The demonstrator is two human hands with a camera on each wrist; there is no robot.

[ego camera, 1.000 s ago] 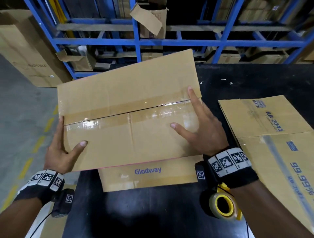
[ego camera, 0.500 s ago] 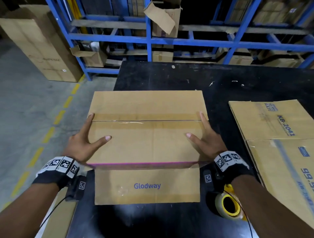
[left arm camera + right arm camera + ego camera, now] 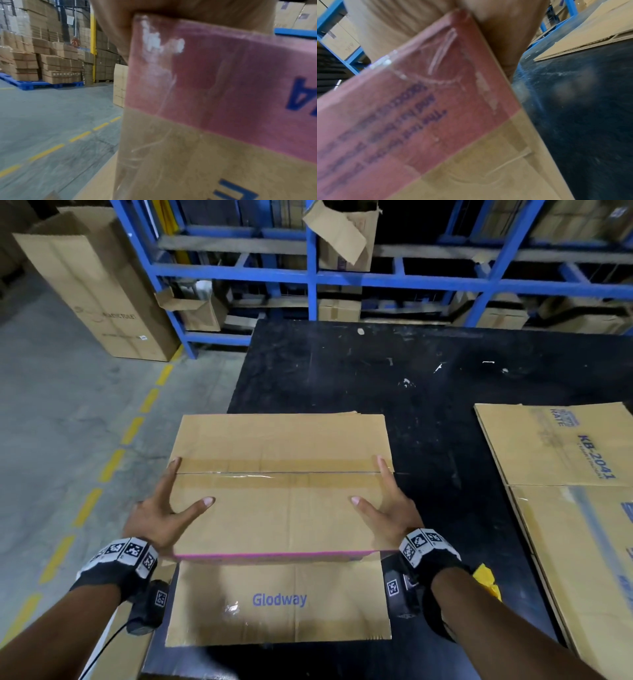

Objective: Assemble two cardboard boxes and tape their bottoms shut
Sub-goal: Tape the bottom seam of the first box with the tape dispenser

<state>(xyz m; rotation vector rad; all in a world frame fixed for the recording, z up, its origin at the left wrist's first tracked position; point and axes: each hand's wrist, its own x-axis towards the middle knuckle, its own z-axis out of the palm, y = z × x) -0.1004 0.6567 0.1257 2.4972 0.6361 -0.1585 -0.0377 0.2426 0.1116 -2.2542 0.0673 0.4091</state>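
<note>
Basically, the box [image 3: 279, 508] stands at the table's [image 3: 428, 392] near left corner, taped bottom up, a flap with "Glodway" splayed toward the camera. Left hand [image 3: 161, 515] and right hand [image 3: 390, 513] clamp its two ends: thumbs lie flat on top, fingers run straight along the end walls. So it's a palm squeeze with fingers extended, nothing curled round an edge.

Risks from here:
- Squeeze grip only. If the box gets lifted or flipped, smooth cardboard can slip between the palms, especially where glossy tape wraps the corners, seen in both wrist views.
- The box sits close to the left table edge, floor directly beyond. A push leftward could tip it off.
- The tape [image 3: 274, 474] along the seam shows a shiny ridge, probably a wrinkle or air gap. If it isn't rubbed down, the seam may peel under load.
- The loose flap could fold under if the box slides toward the person.
- The flat box [image 3: 561, 457] on the right is not yet assembled. Swinging this one right would knock it.
- Something yellow [image 3: 486, 580] by the right wrist, likely the tape roll but I can't tell. An elbow could sweep it off.
</note>
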